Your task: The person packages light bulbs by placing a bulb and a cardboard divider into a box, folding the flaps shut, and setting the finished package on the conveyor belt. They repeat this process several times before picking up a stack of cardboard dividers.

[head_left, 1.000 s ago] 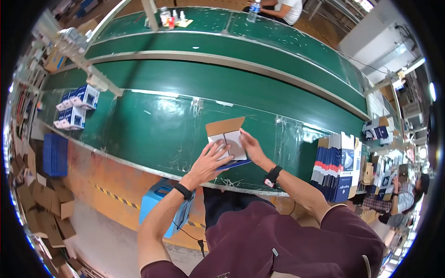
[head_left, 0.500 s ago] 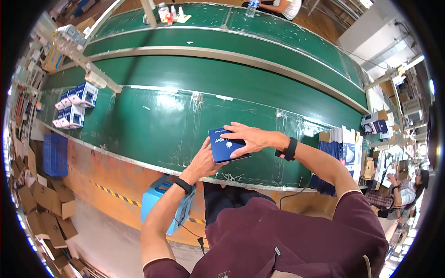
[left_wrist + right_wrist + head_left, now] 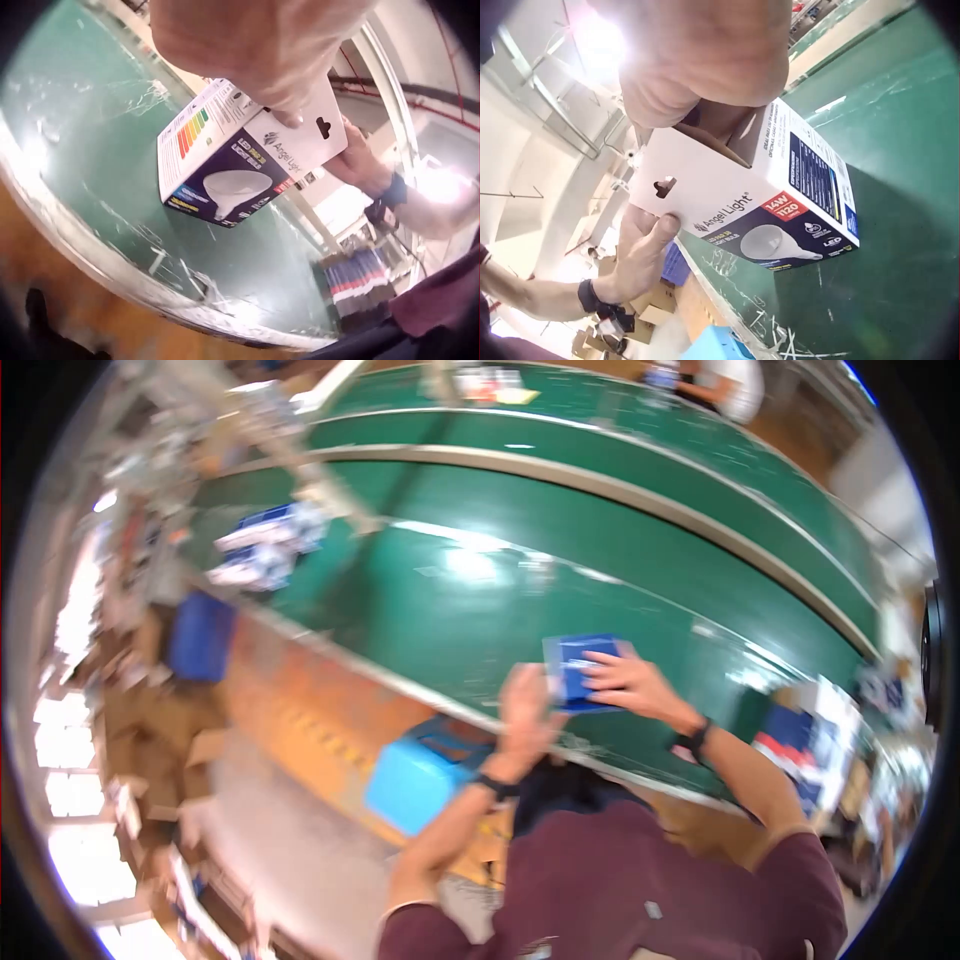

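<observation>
A light bulb box (image 3: 225,172) with a white top edge and a dark blue front stands on the green table, a bulb printed on it. In the right wrist view, the box (image 3: 780,217) has a gap under its top flap, and a white hang tab rises at the front. My left hand (image 3: 528,715) holds the box's side, its thumb (image 3: 664,229) against the white panel by the tab. My right hand (image 3: 635,685) lies across the blue top flap (image 3: 575,670), fingers extended over it. The left hand's other fingers are hidden in the right wrist view.
Flat box blanks (image 3: 800,740) are stacked at the right of the table. Several finished-looking boxes (image 3: 268,545) stand at the far left. A light blue stool (image 3: 420,775) is below the table's front edge (image 3: 400,685), and a dark blue crate (image 3: 200,638) stands on the floor at left.
One second ago the box showed its white inside and a raised brown flap; then the blue flap came over the top under the right hand. The head view has since swung left and blurred.
</observation>
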`<action>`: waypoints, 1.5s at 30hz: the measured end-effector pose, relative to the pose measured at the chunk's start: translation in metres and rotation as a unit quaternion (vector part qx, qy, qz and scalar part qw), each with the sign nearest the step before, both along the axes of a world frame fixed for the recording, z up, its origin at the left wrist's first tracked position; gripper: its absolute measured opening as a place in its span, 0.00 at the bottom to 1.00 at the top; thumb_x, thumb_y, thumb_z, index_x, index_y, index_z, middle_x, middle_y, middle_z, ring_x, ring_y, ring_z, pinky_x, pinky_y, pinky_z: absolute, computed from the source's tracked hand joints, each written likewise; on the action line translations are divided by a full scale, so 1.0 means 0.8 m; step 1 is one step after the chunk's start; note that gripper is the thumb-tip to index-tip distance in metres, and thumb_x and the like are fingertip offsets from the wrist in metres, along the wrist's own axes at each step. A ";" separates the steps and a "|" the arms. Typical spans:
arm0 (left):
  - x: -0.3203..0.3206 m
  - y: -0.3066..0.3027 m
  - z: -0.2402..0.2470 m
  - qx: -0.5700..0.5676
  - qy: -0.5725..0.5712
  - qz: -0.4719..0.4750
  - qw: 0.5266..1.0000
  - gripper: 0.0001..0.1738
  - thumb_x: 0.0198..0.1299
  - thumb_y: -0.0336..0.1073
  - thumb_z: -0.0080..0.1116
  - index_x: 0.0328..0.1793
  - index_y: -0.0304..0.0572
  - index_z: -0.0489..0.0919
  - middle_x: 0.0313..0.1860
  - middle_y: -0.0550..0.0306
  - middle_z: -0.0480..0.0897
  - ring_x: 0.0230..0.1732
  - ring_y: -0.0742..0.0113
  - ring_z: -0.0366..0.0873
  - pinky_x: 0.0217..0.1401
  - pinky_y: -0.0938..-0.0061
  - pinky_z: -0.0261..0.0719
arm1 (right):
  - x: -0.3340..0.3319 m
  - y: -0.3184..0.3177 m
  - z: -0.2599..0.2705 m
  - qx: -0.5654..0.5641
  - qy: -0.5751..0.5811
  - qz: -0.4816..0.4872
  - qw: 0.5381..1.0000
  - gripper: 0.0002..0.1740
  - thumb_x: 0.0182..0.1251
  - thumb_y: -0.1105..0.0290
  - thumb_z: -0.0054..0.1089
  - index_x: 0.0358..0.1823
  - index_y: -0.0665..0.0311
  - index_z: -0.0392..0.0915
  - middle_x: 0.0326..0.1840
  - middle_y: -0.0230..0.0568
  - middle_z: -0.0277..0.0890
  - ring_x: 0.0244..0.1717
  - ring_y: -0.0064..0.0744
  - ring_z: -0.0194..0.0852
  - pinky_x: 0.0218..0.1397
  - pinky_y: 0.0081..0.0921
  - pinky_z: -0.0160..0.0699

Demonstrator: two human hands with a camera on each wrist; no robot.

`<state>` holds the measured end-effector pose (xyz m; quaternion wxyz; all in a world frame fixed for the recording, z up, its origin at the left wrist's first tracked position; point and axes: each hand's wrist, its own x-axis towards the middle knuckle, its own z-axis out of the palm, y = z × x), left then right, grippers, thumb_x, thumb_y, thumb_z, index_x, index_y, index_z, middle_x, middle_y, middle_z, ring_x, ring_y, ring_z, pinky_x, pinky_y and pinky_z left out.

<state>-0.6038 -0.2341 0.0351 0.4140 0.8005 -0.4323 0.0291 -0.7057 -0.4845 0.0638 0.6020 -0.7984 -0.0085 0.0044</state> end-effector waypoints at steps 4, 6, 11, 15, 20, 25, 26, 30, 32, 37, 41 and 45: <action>0.016 -0.005 -0.044 -0.061 0.033 -0.134 0.988 0.38 0.47 0.23 0.74 0.68 0.58 0.84 0.86 0.31 0.61 0.84 0.30 0.61 0.83 0.49 0.66 | 0.008 -0.003 -0.001 -0.065 0.015 0.084 0.994 0.21 0.81 0.55 0.55 0.51 0.61 0.92 0.64 0.42 0.87 0.86 0.54 0.59 0.90 0.63 0.21; 0.025 -0.001 -0.052 -0.043 -0.004 -0.151 0.988 0.37 0.51 0.35 0.79 0.70 0.62 0.81 0.86 0.30 0.58 0.83 0.31 0.63 0.82 0.49 0.67 | 0.004 -0.012 0.014 -0.081 0.004 0.123 0.989 0.26 0.80 0.48 0.54 0.57 0.61 0.90 0.70 0.43 0.83 0.88 0.57 0.53 0.90 0.66 0.20; 0.023 0.003 -0.049 -0.020 0.009 -0.148 0.989 0.33 0.55 0.41 0.79 0.69 0.73 0.84 0.90 0.35 0.53 0.85 0.32 0.60 0.82 0.50 0.67 | -0.025 -0.036 -0.001 -0.285 -0.054 0.154 0.945 0.33 0.66 0.41 0.69 0.67 0.50 0.85 0.80 0.41 0.72 0.90 0.62 0.45 0.88 0.70 0.30; 0.018 0.001 -0.035 -0.020 0.133 -0.139 0.981 0.25 0.60 0.46 0.78 0.65 0.74 0.89 0.92 0.41 0.49 0.84 0.39 0.65 0.79 0.57 0.72 | -0.049 -0.030 -0.049 -0.289 -0.109 0.071 0.948 0.26 0.61 0.52 0.77 0.61 0.48 0.88 0.79 0.41 0.73 0.87 0.62 0.52 0.86 0.67 0.44; -0.017 -0.027 -0.055 -0.102 0.380 0.009 0.919 0.15 0.67 0.39 0.73 0.58 0.49 0.92 0.89 0.45 0.60 0.80 0.56 0.71 0.76 0.67 0.73 | -0.032 0.026 -0.063 -0.099 -0.100 -0.174 0.975 0.23 0.69 0.67 0.71 0.64 0.60 0.83 0.74 0.46 0.75 0.82 0.51 0.61 0.82 0.49 0.60; -0.046 -0.059 -0.059 -0.228 0.433 0.113 0.864 0.27 0.72 0.34 0.66 0.75 0.34 0.79 0.84 0.48 0.70 0.77 0.63 0.73 0.75 0.69 0.73 | 0.000 0.077 -0.066 -0.046 -0.067 -0.342 0.936 0.31 0.72 0.72 0.66 0.76 0.65 0.72 0.74 0.46 0.71 0.77 0.42 0.67 0.80 0.34 0.63; -0.046 -0.067 -0.059 -0.260 0.456 0.144 0.839 0.31 0.73 0.35 0.65 0.79 0.35 0.73 0.84 0.47 0.70 0.77 0.61 0.74 0.75 0.69 0.74 | 0.002 0.078 -0.065 -0.048 -0.068 -0.353 0.932 0.32 0.73 0.73 0.66 0.78 0.64 0.71 0.74 0.46 0.71 0.77 0.42 0.67 0.81 0.35 0.63; -0.034 -0.071 -0.053 -0.123 0.432 0.187 0.874 0.42 0.79 0.48 0.54 0.89 0.38 0.51 0.75 0.37 0.77 0.73 0.45 0.78 0.72 0.59 0.76 | 0.004 0.084 -0.063 -0.036 -0.058 -0.359 0.931 0.36 0.74 0.73 0.63 0.83 0.64 0.64 0.76 0.47 0.69 0.77 0.43 0.66 0.81 0.36 0.61; -0.019 -0.070 -0.034 0.034 0.435 0.150 0.887 0.40 0.80 0.55 0.50 0.87 0.37 0.56 0.71 0.33 0.79 0.70 0.37 0.79 0.71 0.54 0.77 | 0.005 0.081 -0.064 -0.035 -0.058 -0.361 0.930 0.36 0.77 0.71 0.61 0.83 0.65 0.62 0.77 0.51 0.66 0.78 0.44 0.65 0.81 0.37 0.63; -0.017 -0.071 -0.001 0.067 0.441 0.149 0.883 0.34 0.82 0.54 0.44 0.83 0.39 0.63 0.68 0.31 0.80 0.67 0.31 0.79 0.69 0.49 0.76 | 0.033 0.064 -0.067 -0.278 -0.004 -0.347 0.896 0.36 0.80 0.63 0.60 0.83 0.69 0.60 0.78 0.60 0.63 0.80 0.51 0.63 0.79 0.41 0.69; -0.010 -0.082 -0.029 -0.008 0.247 0.175 0.953 0.33 0.79 0.46 0.49 0.80 0.30 0.64 0.74 0.28 0.75 0.75 0.32 0.72 0.73 0.49 0.72 | 0.044 0.066 -0.089 -0.201 -0.009 -0.371 0.907 0.35 0.81 0.56 0.59 0.80 0.71 0.64 0.79 0.59 0.63 0.81 0.56 0.61 0.82 0.44 0.64; 0.021 -0.064 0.034 0.053 0.254 0.084 0.962 0.30 0.70 0.44 0.64 0.69 0.26 0.77 0.73 0.29 0.76 0.78 0.37 0.70 0.81 0.53 0.66 | 0.038 0.067 -0.041 -0.287 -0.067 -0.364 0.883 0.30 0.77 0.62 0.64 0.75 0.65 0.71 0.77 0.57 0.67 0.78 0.59 0.64 0.80 0.45 0.65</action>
